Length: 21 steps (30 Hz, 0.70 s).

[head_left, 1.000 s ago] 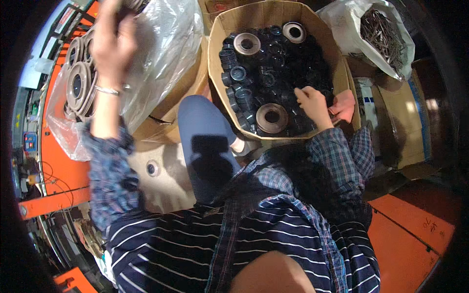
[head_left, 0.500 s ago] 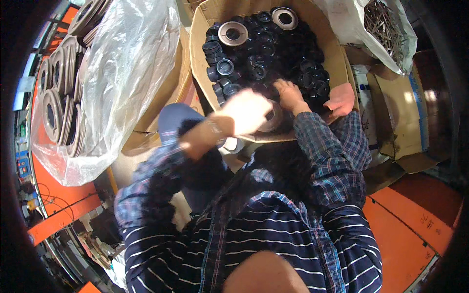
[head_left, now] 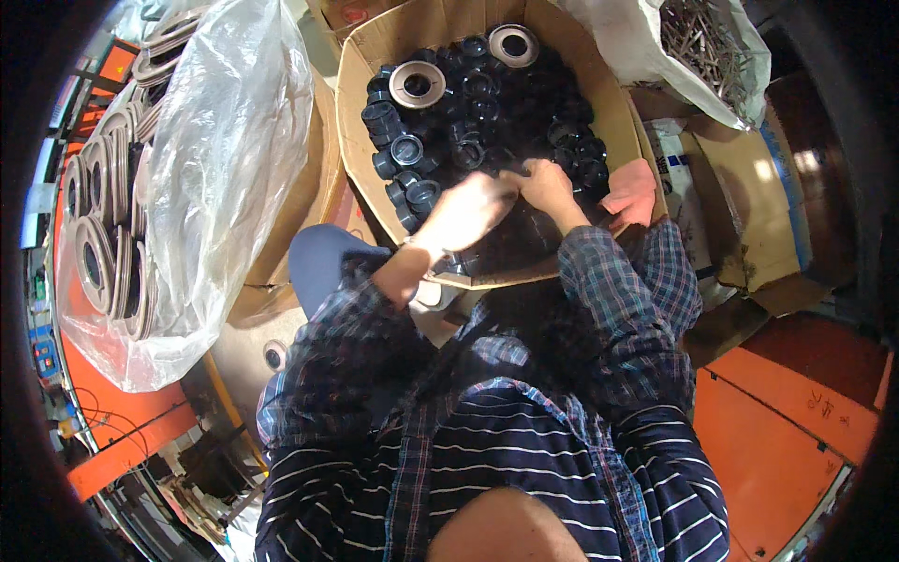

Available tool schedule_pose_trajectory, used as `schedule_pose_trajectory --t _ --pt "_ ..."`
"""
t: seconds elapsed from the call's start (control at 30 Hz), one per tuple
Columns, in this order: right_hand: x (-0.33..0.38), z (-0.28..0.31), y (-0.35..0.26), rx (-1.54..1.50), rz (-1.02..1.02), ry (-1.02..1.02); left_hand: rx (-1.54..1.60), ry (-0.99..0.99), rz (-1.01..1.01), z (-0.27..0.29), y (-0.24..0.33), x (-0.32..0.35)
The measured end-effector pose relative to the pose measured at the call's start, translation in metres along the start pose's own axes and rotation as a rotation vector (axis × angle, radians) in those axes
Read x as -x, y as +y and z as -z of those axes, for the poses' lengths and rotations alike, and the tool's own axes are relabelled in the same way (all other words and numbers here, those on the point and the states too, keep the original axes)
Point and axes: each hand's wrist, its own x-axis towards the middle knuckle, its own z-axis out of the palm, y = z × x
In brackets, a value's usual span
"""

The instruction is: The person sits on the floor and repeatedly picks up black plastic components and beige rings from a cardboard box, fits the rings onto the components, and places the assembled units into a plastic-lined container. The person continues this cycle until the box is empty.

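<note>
Over the near part of an open cardboard box [head_left: 358, 150], my left hand [head_left: 471, 208] and my right hand [head_left: 547, 190] meet at the fingertips. Fingers of both hands are bent and closed. The left one is smeared a little by motion. What they pinch is too small or hidden to make out. Below and around them lie many black ring-shaped parts [head_left: 407, 150], some upright and some on their sides. Two grey-brown flanged rings [head_left: 417, 85] rest on the black parts towards the far side of the box.
A clear plastic bag [head_left: 220, 169] stands at the left beside stacked flat grey rings [head_left: 96, 262]. At the far right, a white sack [head_left: 637, 47] holds thin metal strips [head_left: 704, 47]. A pink cloth [head_left: 630, 192] hangs on the box's right rim. Orange panels [head_left: 768, 450] lie at lower right.
My left hand has moved to my right hand's fingertips. The flanged ring that was by my left hand no longer shows there. The whole view has shifted slightly.
</note>
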Motion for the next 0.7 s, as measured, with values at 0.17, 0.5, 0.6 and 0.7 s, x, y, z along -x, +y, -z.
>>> schedule_pose_trajectory --t 0.17,0.5,0.6,0.7 --pt "0.028 0.029 -0.039 -0.912 0.01 0.002 1.594 0.498 0.293 0.048 0.017 0.029" --pt "0.123 0.037 -0.084 -0.904 0.706 -0.199 0.333 0.557 0.039 -0.002 0.03 0.052" --pt "0.117 0.041 -0.068 -0.578 0.867 -0.024 0.236 0.378 0.038 -0.008 0.037 0.066" --pt "0.112 0.042 -0.059 -0.476 0.788 0.096 1.286 0.274 0.187 -0.008 0.049 0.069"
